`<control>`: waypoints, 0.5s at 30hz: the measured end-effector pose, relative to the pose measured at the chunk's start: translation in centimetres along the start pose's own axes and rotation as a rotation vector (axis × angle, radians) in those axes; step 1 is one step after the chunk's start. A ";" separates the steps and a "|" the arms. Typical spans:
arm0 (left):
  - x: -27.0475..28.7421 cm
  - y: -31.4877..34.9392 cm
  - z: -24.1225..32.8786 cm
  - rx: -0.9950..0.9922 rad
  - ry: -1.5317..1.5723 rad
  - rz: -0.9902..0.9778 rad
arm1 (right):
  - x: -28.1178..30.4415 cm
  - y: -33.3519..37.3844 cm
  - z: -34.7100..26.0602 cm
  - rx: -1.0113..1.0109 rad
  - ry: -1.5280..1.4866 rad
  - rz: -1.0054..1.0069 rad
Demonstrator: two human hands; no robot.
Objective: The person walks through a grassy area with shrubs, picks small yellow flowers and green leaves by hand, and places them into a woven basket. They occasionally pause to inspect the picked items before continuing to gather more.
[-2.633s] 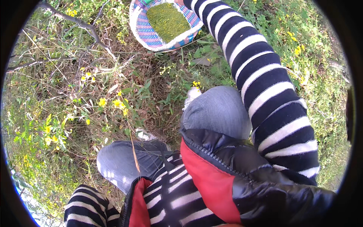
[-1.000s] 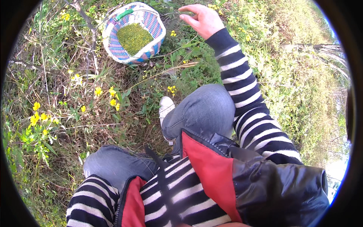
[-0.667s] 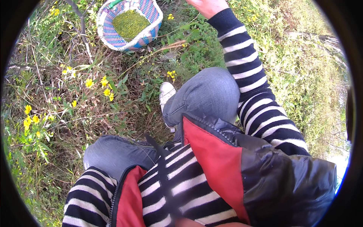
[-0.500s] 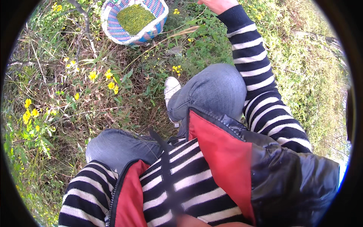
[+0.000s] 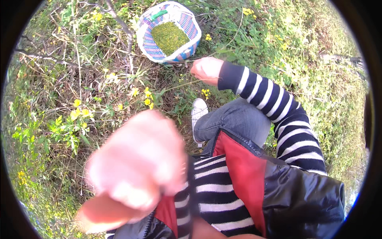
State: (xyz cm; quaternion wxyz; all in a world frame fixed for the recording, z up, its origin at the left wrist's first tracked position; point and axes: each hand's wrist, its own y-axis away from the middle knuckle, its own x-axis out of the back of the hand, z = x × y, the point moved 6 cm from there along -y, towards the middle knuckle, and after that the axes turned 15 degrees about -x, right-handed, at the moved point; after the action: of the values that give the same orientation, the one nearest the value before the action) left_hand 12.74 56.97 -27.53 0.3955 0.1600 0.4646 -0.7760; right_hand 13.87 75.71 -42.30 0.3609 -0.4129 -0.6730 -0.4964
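Observation:
My right hand is just below and to the right of a woven basket. Its fingers look curled in, with thin stems passing close by; whether it grips one I cannot make out. Close to the camera at lower left looms my left hand, large and smeared by motion, so its fingers cannot be read. The blue, pink and white basket stands on the ground with a layer of small yellow-green buds inside. A green piece lies at its far inner wall.
Yellow flowers grow between the basket and my left hand, with more yellow flowers farther left. A bare branch rises left of the basket. Dry grass and low green plants cover the ground around my white shoe and bent knee.
My right hand has come down and left from the top edge to near the basket. My left hand has risen into view at lower left. The basket and ground have shifted right and down in view.

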 end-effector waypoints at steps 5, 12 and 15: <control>-5.7 3.4 -4.5 0.331 0.368 -0.765 | 9.8 5.8 -2.0 0.115 -0.578 -0.315; 1.0 7.0 -14.9 0.485 -0.466 -0.819 | 20.3 13.9 -11.6 0.961 -0.780 0.039; 4.6 7.0 -18.5 0.136 -0.958 -0.458 | 21.0 14.1 -13.6 0.732 -0.631 0.339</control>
State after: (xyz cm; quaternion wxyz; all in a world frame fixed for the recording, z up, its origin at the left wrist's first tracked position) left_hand 12.98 68.69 -44.12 0.3723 -0.2924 0.2037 -0.8570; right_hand 19.37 69.07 -14.89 0.3367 -0.4926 -0.8024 -0.0138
